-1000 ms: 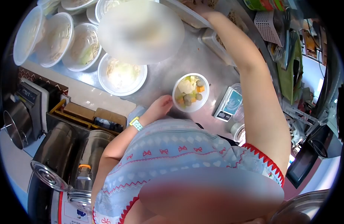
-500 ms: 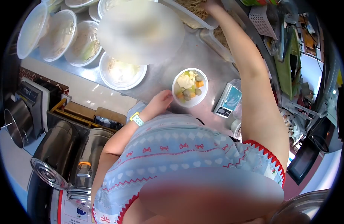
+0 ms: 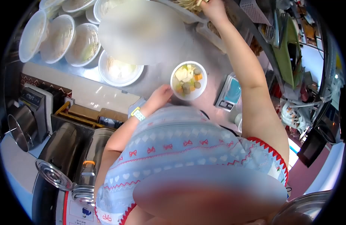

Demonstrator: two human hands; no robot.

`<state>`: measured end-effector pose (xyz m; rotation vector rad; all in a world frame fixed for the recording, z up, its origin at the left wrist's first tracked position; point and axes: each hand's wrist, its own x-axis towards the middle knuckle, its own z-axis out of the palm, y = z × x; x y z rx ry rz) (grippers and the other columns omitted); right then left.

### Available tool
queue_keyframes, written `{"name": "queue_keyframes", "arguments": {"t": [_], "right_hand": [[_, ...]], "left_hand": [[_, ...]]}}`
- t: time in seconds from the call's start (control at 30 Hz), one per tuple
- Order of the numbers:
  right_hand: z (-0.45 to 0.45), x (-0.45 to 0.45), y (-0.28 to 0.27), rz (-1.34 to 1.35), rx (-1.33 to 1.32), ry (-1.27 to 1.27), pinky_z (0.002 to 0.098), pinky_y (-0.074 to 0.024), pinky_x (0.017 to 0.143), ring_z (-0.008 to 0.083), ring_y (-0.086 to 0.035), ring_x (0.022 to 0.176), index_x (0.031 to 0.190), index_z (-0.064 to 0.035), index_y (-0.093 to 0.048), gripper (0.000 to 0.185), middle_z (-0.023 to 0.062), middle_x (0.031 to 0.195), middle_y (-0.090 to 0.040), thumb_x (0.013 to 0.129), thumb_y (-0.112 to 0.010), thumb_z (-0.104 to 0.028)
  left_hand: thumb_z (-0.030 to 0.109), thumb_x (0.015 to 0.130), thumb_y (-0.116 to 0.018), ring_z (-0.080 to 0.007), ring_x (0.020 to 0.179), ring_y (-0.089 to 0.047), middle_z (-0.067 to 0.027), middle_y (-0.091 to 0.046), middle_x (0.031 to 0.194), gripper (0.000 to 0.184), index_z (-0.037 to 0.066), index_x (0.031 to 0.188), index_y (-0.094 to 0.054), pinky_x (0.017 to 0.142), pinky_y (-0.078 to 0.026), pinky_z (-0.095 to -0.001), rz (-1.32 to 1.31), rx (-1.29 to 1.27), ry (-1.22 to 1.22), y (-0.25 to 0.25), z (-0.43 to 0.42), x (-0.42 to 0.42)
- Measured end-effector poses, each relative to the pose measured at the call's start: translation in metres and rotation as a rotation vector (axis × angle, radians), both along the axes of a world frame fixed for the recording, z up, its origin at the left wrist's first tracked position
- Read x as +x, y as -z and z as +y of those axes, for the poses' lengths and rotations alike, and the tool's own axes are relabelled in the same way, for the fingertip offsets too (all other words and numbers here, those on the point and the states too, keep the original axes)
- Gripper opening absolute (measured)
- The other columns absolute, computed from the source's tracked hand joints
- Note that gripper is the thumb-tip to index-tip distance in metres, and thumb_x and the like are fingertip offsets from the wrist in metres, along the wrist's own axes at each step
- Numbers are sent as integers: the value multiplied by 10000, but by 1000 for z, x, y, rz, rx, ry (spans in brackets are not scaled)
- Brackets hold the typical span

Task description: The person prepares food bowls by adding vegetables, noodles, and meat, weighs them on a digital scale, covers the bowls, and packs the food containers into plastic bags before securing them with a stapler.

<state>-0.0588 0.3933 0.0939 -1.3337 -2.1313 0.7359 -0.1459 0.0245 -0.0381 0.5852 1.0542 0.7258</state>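
Observation:
A round white tub (image 3: 194, 95) of cut food, with pale yellow pieces, orange cubes and greyish-brown balls, stands on the metal counter. My left hand (image 3: 160, 96) rests at the tub's left side with its fingers curled together. Nothing shows in them, and I cannot tell whether they touch the rim. At the top edge of the view, my right hand (image 3: 215, 10) is over a clear bin (image 3: 180, 14) of noodle-like strips. Its fingers are closed on some pale yellow strips (image 3: 195, 4), partly cut off by the frame.
Several clear-walled bowls (image 3: 86, 45) of food crowd the upper left, one bowl (image 3: 120, 77) closer to me. A small digital scale (image 3: 229, 93) lies right of the tub. Metal pots (image 3: 60, 146) stand at lower left. A blurred patch hides part of the counter.
My right hand has shifted slightly down and right at the bin, and pale yellow strips now show at its fingers. My left hand stays beside the tub. The whole view has shifted slightly.

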Motion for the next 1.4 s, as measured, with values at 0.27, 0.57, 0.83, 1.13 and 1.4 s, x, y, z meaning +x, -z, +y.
{"name": "queue_keyframes", "arguments": {"t": [0.27,0.57,0.83,1.13,1.4], "right_hand": [[-72,49,-55,703,-194,-156,246,-502,751,115,-605,865,1084,-47,-572,236,36,988,-643,863,-651,-23],[-221,144,-24,342,-405,191,228,-477,788,69,-560,929,1130,-78,-589,310,-18,1008,-609,825,-628,-33],[-287,150,50,-151,-258,-68,333,-474,990,285,-553,1178,1319,-140,-585,460,176,1317,-534,866,-662,-159],[-307,128,71,-316,-92,-40,410,-458,988,345,-550,1145,1248,-136,-613,399,162,1302,-526,853,-664,-161],[-307,138,21,1,-250,53,324,-505,812,224,-624,961,1081,-100,-667,286,72,1057,-629,805,-626,-38]], "left_hand": [[159,975,-532,-93,834,-572,-38,-575,983,218,28,1147,-506,719,-518,-220,-70,-106,-58,2,9,2],[143,975,-540,-120,1026,-560,-30,-535,1104,221,71,1172,-471,837,-541,-269,-52,-154,-60,-15,20,1],[122,935,-598,-140,1014,-559,-77,-529,1141,352,45,1237,-433,817,-539,-281,103,25,-85,-16,16,2],[183,875,-675,-272,1110,-521,-250,-417,1341,478,91,1301,-479,906,-474,-363,757,697,-7,-29,13,5],[211,852,-641,-428,1300,-381,-180,-433,1444,442,115,1277,-563,1094,-335,-476,918,1030,81,-41,29,6]]}}
